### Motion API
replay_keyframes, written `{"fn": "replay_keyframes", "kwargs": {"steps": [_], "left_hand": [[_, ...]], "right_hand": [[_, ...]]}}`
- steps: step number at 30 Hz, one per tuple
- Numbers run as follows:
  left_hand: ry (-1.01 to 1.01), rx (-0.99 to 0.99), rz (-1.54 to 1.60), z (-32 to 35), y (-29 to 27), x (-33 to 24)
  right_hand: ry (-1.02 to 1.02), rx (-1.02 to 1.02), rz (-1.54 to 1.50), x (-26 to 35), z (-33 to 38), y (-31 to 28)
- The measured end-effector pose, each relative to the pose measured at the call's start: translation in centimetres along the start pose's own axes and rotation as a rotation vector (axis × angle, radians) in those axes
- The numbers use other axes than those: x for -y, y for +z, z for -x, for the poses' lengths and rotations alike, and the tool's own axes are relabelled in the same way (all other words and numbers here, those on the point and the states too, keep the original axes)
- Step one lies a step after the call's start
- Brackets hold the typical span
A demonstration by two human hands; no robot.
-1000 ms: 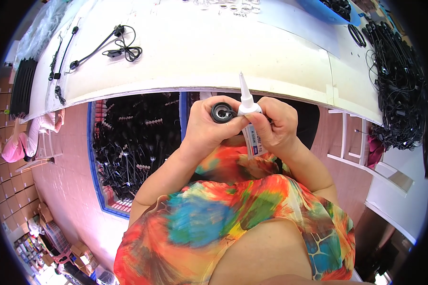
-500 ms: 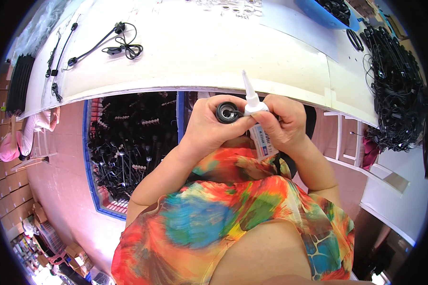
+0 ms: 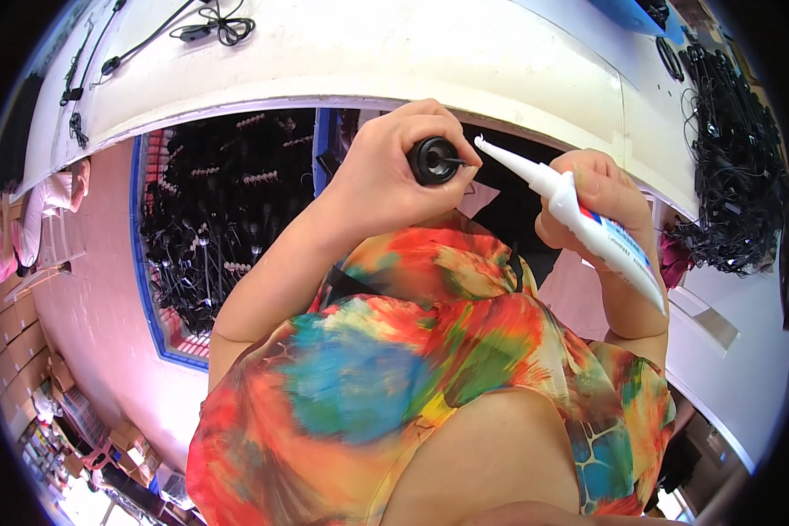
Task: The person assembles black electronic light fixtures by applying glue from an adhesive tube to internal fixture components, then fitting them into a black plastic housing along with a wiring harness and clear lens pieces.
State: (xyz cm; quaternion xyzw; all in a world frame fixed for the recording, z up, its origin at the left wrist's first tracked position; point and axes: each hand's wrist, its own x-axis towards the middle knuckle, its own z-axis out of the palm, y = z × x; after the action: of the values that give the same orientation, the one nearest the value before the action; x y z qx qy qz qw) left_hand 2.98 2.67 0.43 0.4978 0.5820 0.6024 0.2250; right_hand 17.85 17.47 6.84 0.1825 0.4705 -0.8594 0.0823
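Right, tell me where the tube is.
In the head view, the tube is right of centre in the right hand, its nozzle angled up-left near the black part in the left hand.

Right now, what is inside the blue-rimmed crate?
A dense heap of black parts shows inside the crate; what lies beneath is covered, and the left arm hides some.

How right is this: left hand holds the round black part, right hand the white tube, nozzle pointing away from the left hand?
The nozzle points toward the left hand, not away, as the head view shows; the rest stands.
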Motion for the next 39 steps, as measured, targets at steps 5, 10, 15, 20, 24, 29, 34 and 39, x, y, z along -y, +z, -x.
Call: {"fn": "replay_keyframes", "kwargs": {"steps": [5,10,15,20,24,29,34,39], "left_hand": [[-0.002,0.033,-0.053,0.3,-0.4,0.5],[0.035,0.069,-0.081,0.6,-0.9,0.6],[0.051,0.07,-0.089,0.7,-0.9,0.6],[0.06,0.077,-0.102,0.7,-0.6,0.4],[0.082,0.055,-0.119,0.6,-0.5,0.6],[0.12,0.04,-0.097,0.6,-0.3,1.0],[0.084,0.036,-0.099,1.2,0.2,0.5],[0.047,0.031,-0.077,1.1,0.2,0.6]], "right_hand": [[0.066,-0.088,-0.009,-0.9,-1.0,0.9],[0.154,0.01,-0.066,-0.8,-1.5,1.3],[0.194,-0.058,-0.058,-0.8,-1.7,2.2],[0.214,-0.069,-0.06,-0.9,-1.9,2.2],[0.243,-0.107,-0.057,-0.5,-2.1,2.3],[0.326,-0.022,-0.001,-0.4,-2.4,1.4],[0.332,0.012,0.109,-0.4,-1.6,1.8],[0.295,-0.005,0.247,0.3,-1.6,2.0]]}}
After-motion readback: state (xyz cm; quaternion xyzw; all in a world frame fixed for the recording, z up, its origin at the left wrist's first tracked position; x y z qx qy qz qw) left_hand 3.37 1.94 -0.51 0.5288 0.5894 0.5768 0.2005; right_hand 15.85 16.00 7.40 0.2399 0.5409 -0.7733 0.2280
